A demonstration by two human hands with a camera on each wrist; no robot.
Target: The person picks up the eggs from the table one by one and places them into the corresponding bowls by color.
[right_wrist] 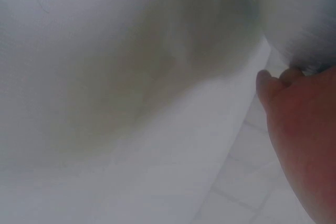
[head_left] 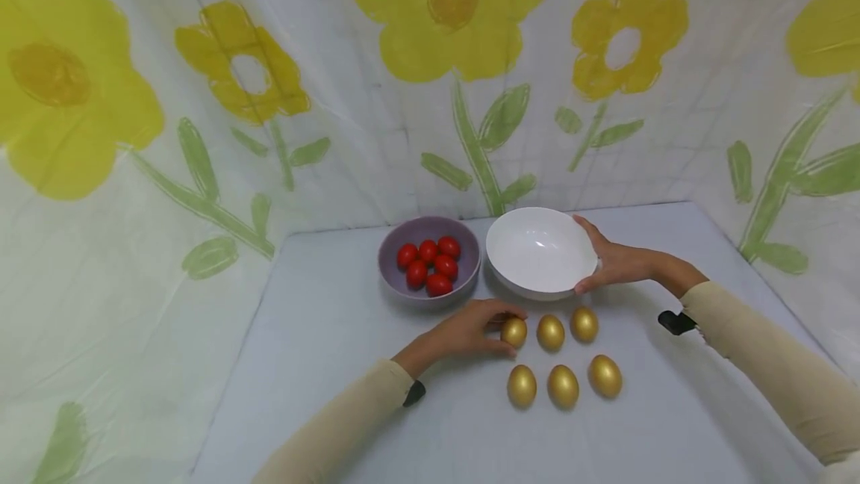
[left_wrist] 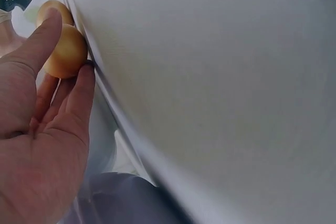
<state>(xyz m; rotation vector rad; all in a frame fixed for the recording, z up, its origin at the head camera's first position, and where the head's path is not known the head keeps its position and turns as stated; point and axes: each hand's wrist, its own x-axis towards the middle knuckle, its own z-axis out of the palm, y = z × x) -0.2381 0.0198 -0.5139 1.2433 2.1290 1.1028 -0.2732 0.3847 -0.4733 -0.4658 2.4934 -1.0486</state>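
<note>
My left hand [head_left: 470, 329] has its thumb and fingers around a golden egg [head_left: 514, 333] on the table. In the left wrist view the thumb lies over that golden egg [left_wrist: 68, 53] and the fingertips touch its lower side. Several more golden eggs stand beside it, among them a golden egg [head_left: 551, 332] to its right and another golden egg [head_left: 522, 386] nearer the front. My right hand [head_left: 621, 261] holds the right side of a white bowl [head_left: 537, 252], thumb at the near side and fingers at the far rim. Nothing lies in this bowl.
Left of the white bowl stands a purple bowl [head_left: 388, 275] with several red eggs [head_left: 416, 273] in it. Both bowls are near the table's back edge, by a curtain [head_left: 376, 148] printed with yellow flowers. A pale cloth covers the table [head_left: 322, 320].
</note>
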